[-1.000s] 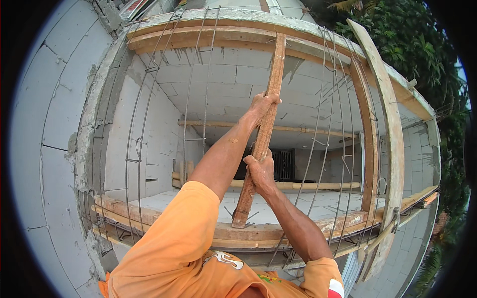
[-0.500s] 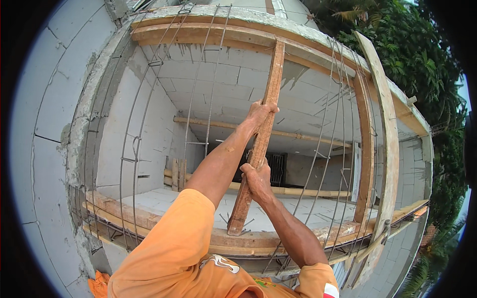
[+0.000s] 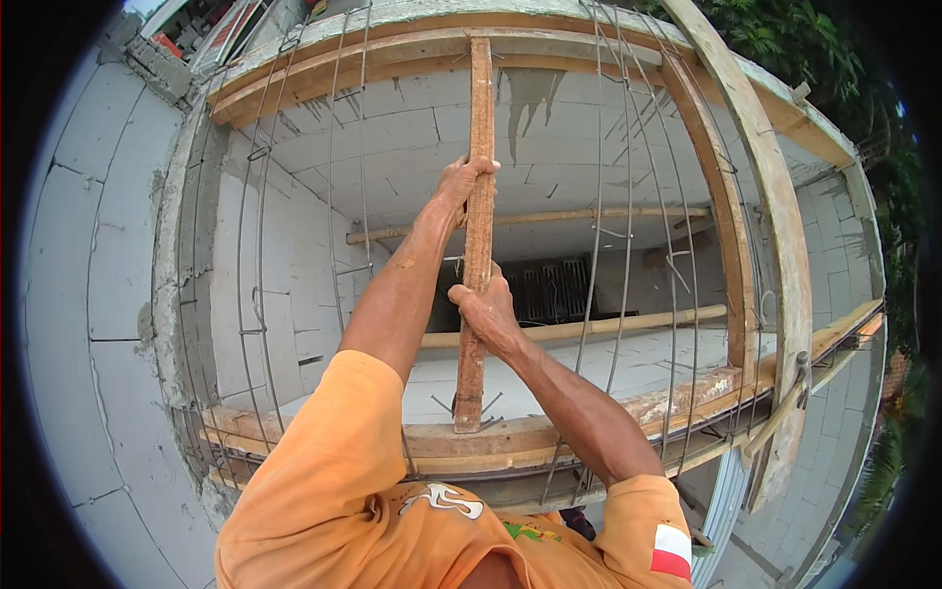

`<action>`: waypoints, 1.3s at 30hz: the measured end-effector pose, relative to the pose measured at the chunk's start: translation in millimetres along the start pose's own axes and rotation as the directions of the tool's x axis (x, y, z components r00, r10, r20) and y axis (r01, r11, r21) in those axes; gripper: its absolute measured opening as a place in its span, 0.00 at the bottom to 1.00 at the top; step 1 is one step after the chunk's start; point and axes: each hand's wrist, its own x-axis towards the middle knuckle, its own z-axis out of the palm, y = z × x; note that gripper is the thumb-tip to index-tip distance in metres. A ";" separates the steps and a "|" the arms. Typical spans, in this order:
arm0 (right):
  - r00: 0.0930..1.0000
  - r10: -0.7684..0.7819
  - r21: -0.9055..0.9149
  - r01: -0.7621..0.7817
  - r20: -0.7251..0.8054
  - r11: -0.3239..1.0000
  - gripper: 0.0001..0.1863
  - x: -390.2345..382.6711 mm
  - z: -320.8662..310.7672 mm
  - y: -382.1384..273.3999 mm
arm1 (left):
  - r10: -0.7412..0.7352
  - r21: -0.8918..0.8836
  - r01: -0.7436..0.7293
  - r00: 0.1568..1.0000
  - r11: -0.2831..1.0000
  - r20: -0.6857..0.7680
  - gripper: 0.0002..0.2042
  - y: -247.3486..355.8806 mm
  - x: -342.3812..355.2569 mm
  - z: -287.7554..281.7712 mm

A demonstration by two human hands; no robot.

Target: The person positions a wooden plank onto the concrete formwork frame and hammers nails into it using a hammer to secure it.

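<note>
A rough wooden beam [image 3: 480,118] spans the opening between the far formwork board [image 3: 412,57] and the near formwork board [image 3: 520,434]. My left hand [image 3: 464,187] is wrapped round its middle, thumb on the right side. Closer to me, my right hand [image 3: 488,309] grips the same beam lower down, its fingers partly hidden behind the wood. Several nails [image 3: 494,403] stick out about the beam's near end. The far end meets the far board, with nails beside it too.
Thin steel rebar ties [image 3: 260,226] cross the opening on the left, and more rebar [image 3: 628,245] crosses on the right. A fixed crossbeam [image 3: 724,196] and a long plank [image 3: 775,196] stand at the right. Bamboo poles [image 3: 589,327] run below. Pale block walls [image 3: 118,294] surround it.
The view has shifted and turned, so the beam appears farther left and more upright. Both hands keep their hold at about the same places on it.
</note>
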 end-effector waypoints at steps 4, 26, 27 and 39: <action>0.998 0.040 -0.049 -0.037 0.055 0.998 0.34 -0.5 -18.9 -16.1 | -0.065 -0.013 0.066 0.998 0.998 0.018 0.31 20.0 -43.9 29.3; 0.385 -0.041 -0.346 -0.771 -0.922 0.534 0.39 -300.1 -545.8 112.6 | -0.180 -0.201 0.196 0.979 0.960 0.096 0.21 -35.1 -26.0 40.1; 0.416 0.007 -0.268 -0.600 -0.910 0.754 0.39 -302.0 -553.7 125.7 | -0.159 -0.186 0.182 0.979 0.966 0.130 0.26 -28.2 -25.9 34.9; 0.524 0.094 -0.023 -0.211 -0.846 0.977 0.08 -247.0 -538.3 100.8 | -0.208 -0.294 0.254 0.962 0.921 0.179 0.15 -41.3 5.2 -16.3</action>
